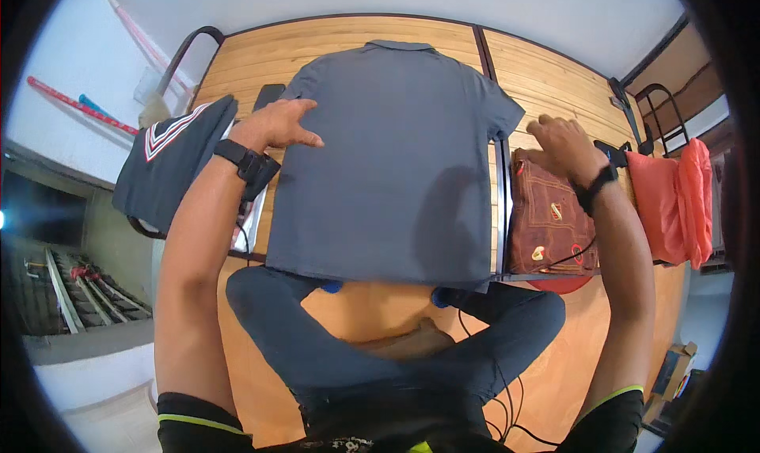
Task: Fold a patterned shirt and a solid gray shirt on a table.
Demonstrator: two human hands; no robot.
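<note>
A grey short-sleeved collared shirt lies spread flat on a slatted wooden bed platform, its collar at the far end and its hem near my knees. Over its left edge, below the left sleeve, my left hand is held with thumb and fingers apart and nothing in it. My right hand is to the right of the shirt, by the near-right sleeve and above the top of a folded brown checked cloth item with patches. Its fingers are loosely bent and I see nothing held in them.
A dark folded garment with striped chevrons hangs over the left metal rail. Coral-coloured cloth lies at the right end. A dark object is partly hidden beside the left sleeve. Black cables run across the floor beside my right leg.
</note>
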